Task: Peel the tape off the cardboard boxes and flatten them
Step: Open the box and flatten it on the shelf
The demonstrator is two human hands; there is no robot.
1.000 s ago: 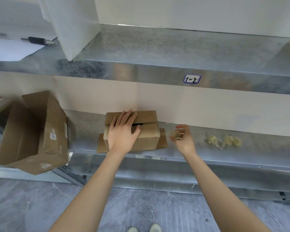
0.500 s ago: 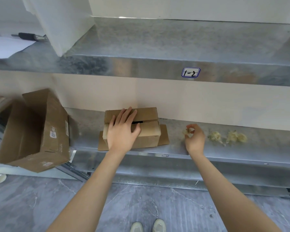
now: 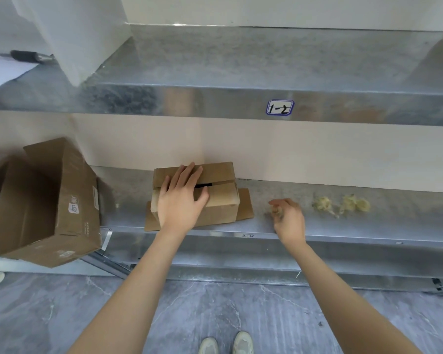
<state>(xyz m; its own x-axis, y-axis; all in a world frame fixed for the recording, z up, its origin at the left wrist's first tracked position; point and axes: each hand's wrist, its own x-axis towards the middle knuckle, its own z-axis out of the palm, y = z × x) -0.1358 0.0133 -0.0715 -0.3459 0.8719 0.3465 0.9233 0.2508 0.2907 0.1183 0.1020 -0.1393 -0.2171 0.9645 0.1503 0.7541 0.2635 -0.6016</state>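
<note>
Two cardboard boxes are in view: the small box (image 3: 215, 200) sits on the lower shelf (image 3: 317, 231) against the wall (image 3: 317, 154), and a larger box (image 3: 69, 200) lies tipped on its side at the left, its mouth open. The left hand (image 3: 182, 203) rests flat on top of the small box, fingers straight and spread across the seam where the top flaps meet. The right hand (image 3: 289, 218) hovers just over the shelf to the right, fingers curled and tips pinched on what looks like a scrap of tape (image 3: 275, 210), though blur leaves that uncertain. Two crumpled tape wads (image 3: 343, 204) lie further right. The small box is probably light and empty, with thin corrugated walls that should give under a palm, so the flap edges along the seam are the sensible place to take hold. Bare galvanised metal will likely let it slide, which calls for a steadying hand. An upper shelf (image 3: 241, 72) bearing a label (image 3: 279, 107) overhangs, limiting headroom, while the grey floor (image 3: 215, 315) below looks roomier for flattening
</note>
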